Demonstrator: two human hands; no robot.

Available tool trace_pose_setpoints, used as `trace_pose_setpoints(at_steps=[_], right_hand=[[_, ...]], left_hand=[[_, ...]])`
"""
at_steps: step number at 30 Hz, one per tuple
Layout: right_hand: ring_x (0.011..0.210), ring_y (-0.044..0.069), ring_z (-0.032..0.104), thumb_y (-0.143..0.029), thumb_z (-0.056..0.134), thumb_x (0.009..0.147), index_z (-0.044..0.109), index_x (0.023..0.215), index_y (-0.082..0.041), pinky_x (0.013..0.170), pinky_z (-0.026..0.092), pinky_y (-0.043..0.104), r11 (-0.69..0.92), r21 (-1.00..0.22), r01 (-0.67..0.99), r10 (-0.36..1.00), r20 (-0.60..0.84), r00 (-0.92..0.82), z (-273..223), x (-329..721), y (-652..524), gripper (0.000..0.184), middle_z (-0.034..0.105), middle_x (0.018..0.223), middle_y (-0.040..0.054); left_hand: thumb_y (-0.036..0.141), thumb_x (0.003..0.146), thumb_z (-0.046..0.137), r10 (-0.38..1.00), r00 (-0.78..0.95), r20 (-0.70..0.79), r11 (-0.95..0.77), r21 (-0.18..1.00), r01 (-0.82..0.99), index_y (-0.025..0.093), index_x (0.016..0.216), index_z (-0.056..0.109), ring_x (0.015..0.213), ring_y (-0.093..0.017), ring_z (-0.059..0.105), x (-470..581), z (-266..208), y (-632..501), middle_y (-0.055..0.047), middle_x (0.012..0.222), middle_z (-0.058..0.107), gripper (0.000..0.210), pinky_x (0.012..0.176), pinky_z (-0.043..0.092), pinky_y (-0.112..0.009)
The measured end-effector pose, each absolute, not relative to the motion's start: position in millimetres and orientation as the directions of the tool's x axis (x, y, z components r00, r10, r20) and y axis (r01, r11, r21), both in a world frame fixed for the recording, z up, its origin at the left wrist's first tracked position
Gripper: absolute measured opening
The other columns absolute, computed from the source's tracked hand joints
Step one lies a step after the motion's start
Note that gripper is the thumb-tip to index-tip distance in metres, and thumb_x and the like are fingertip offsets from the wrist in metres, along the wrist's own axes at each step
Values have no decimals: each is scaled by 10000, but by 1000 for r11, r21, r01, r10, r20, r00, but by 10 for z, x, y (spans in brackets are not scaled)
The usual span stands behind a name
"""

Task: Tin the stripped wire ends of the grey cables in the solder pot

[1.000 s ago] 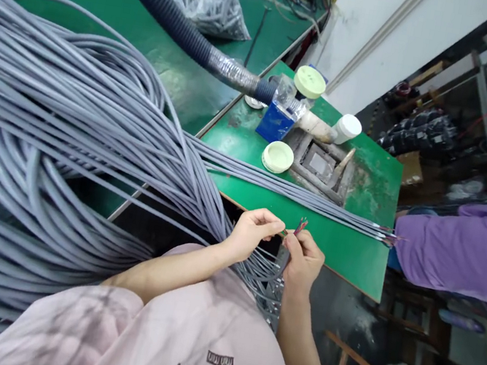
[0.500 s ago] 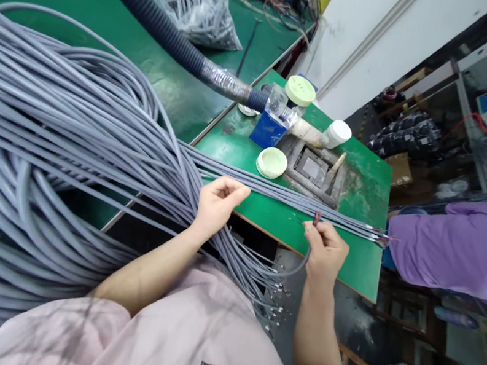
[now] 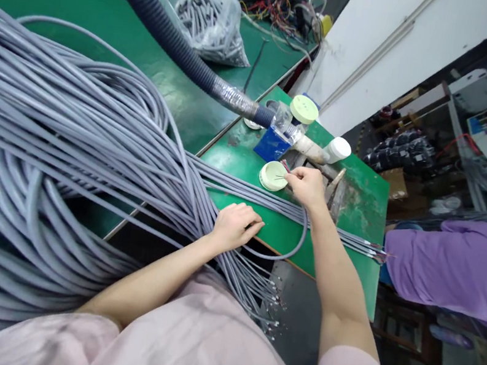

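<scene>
My right hand [image 3: 305, 187] pinches the stripped end of a grey cable [image 3: 301, 239], whose thin coloured wires [image 3: 284, 166] poke out past the fingertips. These wires are over a shallow pale green dish [image 3: 267, 180]; whether they touch its contents I cannot tell. From that hand the cable loops down over the table edge towards my left hand [image 3: 237, 226]. The left fingers are curled closed beside the large bundle of grey cables [image 3: 138, 140], and what they hold, if anything, is hidden. Loose stripped ends [image 3: 271, 296] hang below that hand.
Behind the dish are a blue box [image 3: 273, 144], a corrugated hose [image 3: 189, 61], a lidded tub [image 3: 304, 110] and a white cup [image 3: 339, 148]. A row of cables [image 3: 333, 227] crosses the green table [image 3: 365, 196]. A person in purple [image 3: 457, 268] is at the right.
My right hand has carried the cable end left and away from me, from the table's front edge to the pale green dish. My left hand has shifted slightly right and towards me, fingers turned down.
</scene>
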State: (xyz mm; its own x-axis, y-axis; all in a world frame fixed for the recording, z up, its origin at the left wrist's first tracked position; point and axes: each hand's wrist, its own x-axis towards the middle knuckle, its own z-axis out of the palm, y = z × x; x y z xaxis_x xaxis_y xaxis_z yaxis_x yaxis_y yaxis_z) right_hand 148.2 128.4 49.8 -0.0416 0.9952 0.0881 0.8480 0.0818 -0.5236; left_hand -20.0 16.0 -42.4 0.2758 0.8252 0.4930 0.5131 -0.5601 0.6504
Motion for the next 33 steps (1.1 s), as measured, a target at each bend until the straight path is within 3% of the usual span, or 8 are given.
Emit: trace_pose_setpoints(at_steps=[12, 21, 29, 33], right_hand=[[522, 116, 450, -212, 585, 641, 638, 507, -153, 534, 287, 258, 29, -340, 940, 999, -22, -39, 397, 1416, 1526, 155, 488, 459, -19], [473, 90, 382, -289, 583, 631, 552, 452, -148, 506, 271, 259, 26, -467, 884, 997, 73, 10, 626, 1747, 1400, 231, 447, 442, -25], [441, 86, 393, -353, 625, 584, 595, 467, -124, 480, 276, 258, -208, -579, 788, 945, 90, 316, 502, 2503, 1375, 259, 498, 420, -13], [453, 98, 440, -362, 648, 574, 635, 503, -108, 478, 306, 247, -291, -577, 763, 909, 83, 409, 380, 2639, 1466, 264, 516, 424, -9]], left_hand=[[344, 907, 485, 827, 307, 470, -558, 629, 541, 199, 804, 649, 683, -149, 529, -202, -430, 171, -28, 704, 641, 243, 620, 303, -301], [339, 902, 497, 820, 301, 486, -569, 638, 520, 198, 793, 640, 679, -146, 537, -211, -434, 177, -21, 702, 650, 228, 621, 305, -298], [338, 895, 511, 838, 298, 457, -545, 661, 516, 200, 778, 648, 674, -145, 546, -207, -401, 183, -21, 698, 665, 227, 630, 326, -295], [348, 879, 536, 875, 341, 344, -480, 705, 521, 202, 768, 645, 688, -151, 542, -229, -292, 218, -10, 698, 661, 214, 647, 347, -285]])
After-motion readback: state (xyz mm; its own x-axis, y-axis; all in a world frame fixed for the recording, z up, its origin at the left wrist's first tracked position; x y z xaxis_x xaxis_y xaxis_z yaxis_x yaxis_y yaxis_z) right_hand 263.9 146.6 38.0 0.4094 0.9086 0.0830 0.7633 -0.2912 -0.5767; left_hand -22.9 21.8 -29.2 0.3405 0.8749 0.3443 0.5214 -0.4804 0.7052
